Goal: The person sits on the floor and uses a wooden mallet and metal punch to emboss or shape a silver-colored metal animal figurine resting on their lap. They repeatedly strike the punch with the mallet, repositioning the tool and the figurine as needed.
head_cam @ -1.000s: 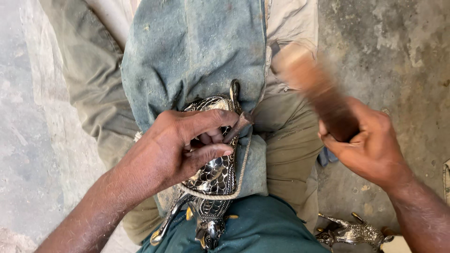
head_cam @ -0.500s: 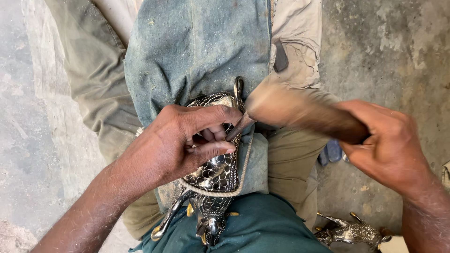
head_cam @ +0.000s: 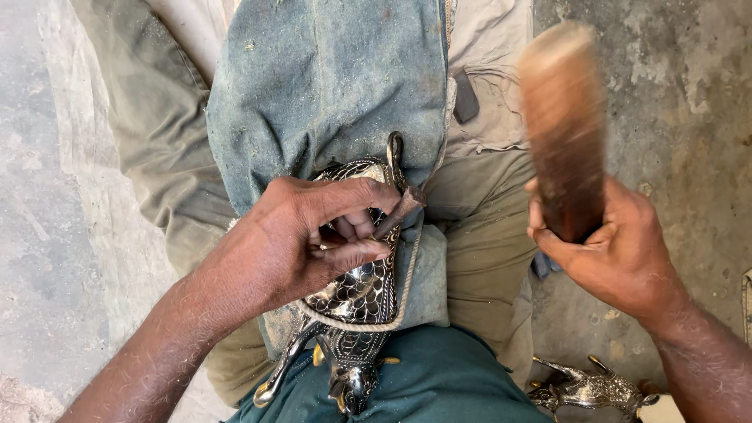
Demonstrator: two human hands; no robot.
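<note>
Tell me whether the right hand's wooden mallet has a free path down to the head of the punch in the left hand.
Probably yes. The wooden mallet in the right hand is raised, and the punch head sticks out past the left hand fingers, uncovered.

Between the left hand (head_cam: 301, 243) and the right hand (head_cam: 619, 251) there is an open gap over the khaki lap, with nothing in it but cloth. The raised wooden mallet (head_cam: 564, 125) fills the air on the right. Lower right, a second metal figure (head_cam: 591, 388) lies on the concrete floor (head_cam: 689, 102); the left stretch of floor lies open.
</note>
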